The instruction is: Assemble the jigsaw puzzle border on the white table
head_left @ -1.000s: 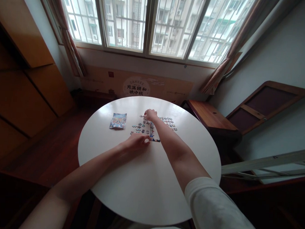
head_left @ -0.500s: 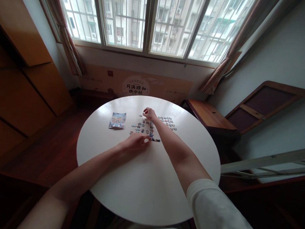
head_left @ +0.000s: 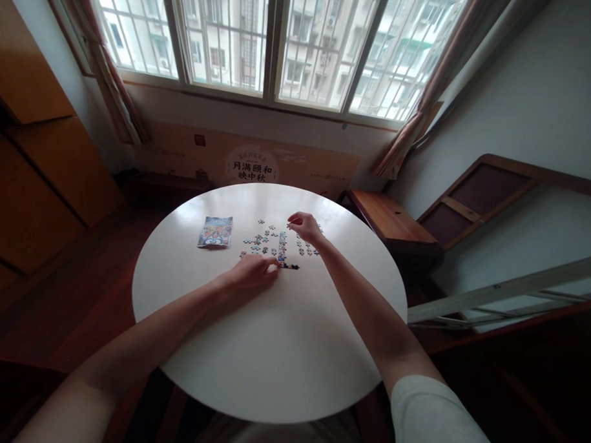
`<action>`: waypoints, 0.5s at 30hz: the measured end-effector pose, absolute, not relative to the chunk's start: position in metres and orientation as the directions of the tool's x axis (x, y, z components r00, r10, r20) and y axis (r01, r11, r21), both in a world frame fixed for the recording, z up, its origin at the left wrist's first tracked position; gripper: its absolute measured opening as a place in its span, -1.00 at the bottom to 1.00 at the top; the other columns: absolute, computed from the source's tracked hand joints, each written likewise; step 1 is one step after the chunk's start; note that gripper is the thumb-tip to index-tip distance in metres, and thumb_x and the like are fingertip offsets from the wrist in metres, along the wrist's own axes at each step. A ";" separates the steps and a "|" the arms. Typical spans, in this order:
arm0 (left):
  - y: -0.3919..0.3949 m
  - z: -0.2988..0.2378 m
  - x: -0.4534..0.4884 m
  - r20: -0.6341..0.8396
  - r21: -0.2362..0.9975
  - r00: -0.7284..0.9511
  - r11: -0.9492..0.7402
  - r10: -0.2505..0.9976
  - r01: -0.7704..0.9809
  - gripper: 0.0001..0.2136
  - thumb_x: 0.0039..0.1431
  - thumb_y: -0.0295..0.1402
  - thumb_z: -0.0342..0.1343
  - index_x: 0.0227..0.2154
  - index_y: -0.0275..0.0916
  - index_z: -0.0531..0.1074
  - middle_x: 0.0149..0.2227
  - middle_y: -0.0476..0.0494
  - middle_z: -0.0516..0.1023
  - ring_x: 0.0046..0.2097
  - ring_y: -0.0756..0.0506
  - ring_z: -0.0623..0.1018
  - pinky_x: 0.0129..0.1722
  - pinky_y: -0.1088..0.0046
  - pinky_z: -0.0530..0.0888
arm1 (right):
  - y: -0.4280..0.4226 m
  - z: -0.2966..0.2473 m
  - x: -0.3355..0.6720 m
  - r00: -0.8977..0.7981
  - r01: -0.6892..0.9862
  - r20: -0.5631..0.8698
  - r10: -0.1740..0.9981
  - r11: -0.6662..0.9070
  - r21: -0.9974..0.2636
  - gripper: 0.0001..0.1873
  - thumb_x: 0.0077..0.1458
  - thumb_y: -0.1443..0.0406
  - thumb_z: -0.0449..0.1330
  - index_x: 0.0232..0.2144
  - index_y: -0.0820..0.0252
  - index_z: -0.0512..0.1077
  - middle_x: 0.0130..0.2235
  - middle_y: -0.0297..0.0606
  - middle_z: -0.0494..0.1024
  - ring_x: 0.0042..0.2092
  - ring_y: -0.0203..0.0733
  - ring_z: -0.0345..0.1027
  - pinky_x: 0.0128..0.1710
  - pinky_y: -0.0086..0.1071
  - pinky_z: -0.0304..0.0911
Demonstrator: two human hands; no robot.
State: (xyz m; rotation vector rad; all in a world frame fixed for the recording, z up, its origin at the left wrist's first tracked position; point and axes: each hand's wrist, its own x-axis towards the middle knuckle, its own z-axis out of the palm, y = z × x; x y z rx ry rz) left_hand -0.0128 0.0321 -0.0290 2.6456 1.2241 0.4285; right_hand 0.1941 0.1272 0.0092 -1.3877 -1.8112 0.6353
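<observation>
Along the left part of the round white table (head_left: 291,350), a printed picture sheet (head_left: 215,232) lies flat, well apart from your hands. To its right, loose puzzle pieces (head_left: 258,239) are spread, mostly singly. Your left hand (head_left: 256,266) rests on the tabletop below them, fingers curled, the fingertips at the lower corner of the joined section; whether they press on it or close on a piece cannot be told. The joined section (head_left: 282,245) stands at mid-table as an L: a narrow column running away from you, with a short dark row going right along its near end. Your right hand (head_left: 305,227) is by the column's far end, thumb and fingers drawn together; any piece between the tips is too small to confirm. Beyond that, right-hand pieces (head_left: 304,246) lie in loose rows, partly behind your wrist. Step in hand, as judged: extending the column at its far end. Such a move calls for matching tab to socket, pressing down squarely, and steadying the near corner with your left.
</observation>
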 end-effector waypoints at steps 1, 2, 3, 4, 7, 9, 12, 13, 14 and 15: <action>0.032 -0.028 -0.013 0.176 0.296 0.619 -0.641 0.765 0.708 -0.70 0.21 -0.21 -0.06 -0.11 -0.10 0.50 -0.53 0.00 0.50 -0.47 -0.04 0.47 -0.44 0.52 0.23 | 0.123 0.011 0.200 -0.119 0.577 0.256 0.959 0.277 -0.768 -0.82 -0.04 0.43 0.25 -0.30 0.31 0.54 -0.37 -0.16 0.60 -0.32 -0.22 0.47 -0.27 -0.36 0.38; 0.031 -0.027 -0.013 0.172 0.298 0.620 -0.641 0.765 0.708 -0.69 0.21 -0.21 -0.06 -0.11 -0.10 0.50 -0.54 0.00 0.50 -0.48 -0.04 0.47 -0.44 0.52 0.24 | 0.118 0.012 0.205 -0.113 0.574 0.250 0.962 0.269 -0.774 -0.81 -0.04 0.43 0.24 -0.29 0.30 0.54 -0.38 -0.17 0.60 -0.32 -0.21 0.47 -0.27 -0.36 0.38; 0.031 -0.026 -0.013 0.166 0.299 0.620 -0.638 0.767 0.709 -0.69 0.21 -0.21 -0.06 -0.11 -0.11 0.51 -0.54 -0.01 0.50 -0.48 -0.04 0.47 -0.43 0.52 0.24 | 0.113 0.013 0.209 -0.104 0.572 0.243 0.965 0.258 -0.779 -0.82 -0.04 0.43 0.24 -0.31 0.30 0.55 -0.38 -0.17 0.60 -0.32 -0.20 0.47 -0.27 -0.36 0.37; 0.030 -0.025 -0.013 0.160 0.300 0.619 -0.635 0.769 0.711 -0.69 0.20 -0.21 -0.06 -0.11 -0.12 0.51 -0.53 -0.02 0.51 -0.47 -0.04 0.47 -0.43 0.52 0.25 | 0.108 0.013 0.213 -0.099 0.570 0.232 0.968 0.246 -0.784 -0.84 -0.05 0.43 0.24 -0.34 0.30 0.56 -0.39 -0.17 0.60 -0.33 -0.20 0.47 -0.28 -0.36 0.37; 0.027 -0.020 -0.012 0.146 0.308 0.618 -0.630 0.772 0.713 -0.68 0.20 -0.21 -0.07 -0.11 -0.13 0.51 -0.51 -0.03 0.52 -0.45 -0.04 0.48 -0.41 0.52 0.25 | 0.093 0.014 0.220 -0.096 0.566 0.180 0.979 0.202 -0.799 -0.88 -0.09 0.42 0.25 -0.41 0.32 0.56 -0.42 -0.17 0.59 -0.38 -0.21 0.46 -0.36 -0.38 0.35; 0.026 -0.018 -0.012 0.149 0.306 0.620 -0.632 0.771 0.712 -0.68 0.21 -0.22 -0.08 -0.11 -0.14 0.51 -0.50 -0.04 0.53 -0.45 -0.04 0.48 -0.41 0.52 0.25 | 0.083 0.014 0.223 -0.086 0.552 0.160 0.983 0.180 -0.814 -0.90 -0.13 0.42 0.26 -0.45 0.31 0.55 -0.42 -0.18 0.59 -0.39 -0.22 0.45 -0.39 -0.40 0.34; 0.025 -0.017 -0.011 0.152 0.297 0.614 -0.628 0.775 0.720 -0.67 0.21 -0.23 -0.09 -0.11 -0.14 0.52 -0.49 -0.06 0.54 -0.44 -0.05 0.49 -0.41 0.52 0.25 | 0.071 0.014 0.225 -0.077 0.507 0.135 0.988 0.155 -0.848 -0.91 -0.15 0.42 0.26 -0.47 0.31 0.53 -0.44 -0.21 0.57 -0.42 -0.25 0.43 -0.43 -0.43 0.32; 0.025 -0.017 -0.011 0.151 0.295 0.609 -0.624 0.778 0.724 -0.67 0.20 -0.23 -0.09 -0.11 -0.14 0.52 -0.48 -0.07 0.55 -0.44 -0.05 0.49 -0.40 0.51 0.25 | 0.067 0.013 0.225 -0.086 0.489 0.124 0.989 0.150 -0.859 -0.91 -0.15 0.42 0.26 -0.46 0.31 0.53 -0.45 -0.21 0.57 -0.44 -0.26 0.42 -0.44 -0.44 0.32; 0.025 -0.017 -0.011 0.149 0.294 0.607 -0.621 0.781 0.727 -0.67 0.20 -0.24 -0.09 -0.11 -0.14 0.52 -0.48 -0.08 0.55 -0.43 -0.06 0.50 -0.39 0.51 0.26 | 0.064 0.012 0.226 -0.099 0.473 0.114 0.989 0.148 -0.869 -0.90 -0.15 0.41 0.26 -0.46 0.31 0.53 -0.46 -0.21 0.57 -0.45 -0.27 0.42 -0.46 -0.44 0.31; 0.025 -0.017 -0.010 0.147 0.294 0.607 -0.620 0.781 0.727 -0.67 0.19 -0.24 -0.09 -0.11 -0.14 0.52 -0.48 -0.08 0.55 -0.42 -0.06 0.50 -0.39 0.51 0.26 | 0.060 0.011 0.226 -0.112 0.461 0.103 0.988 0.143 -0.876 -0.89 -0.15 0.41 0.26 -0.45 0.31 0.53 -0.47 -0.22 0.57 -0.46 -0.27 0.41 -0.46 -0.44 0.31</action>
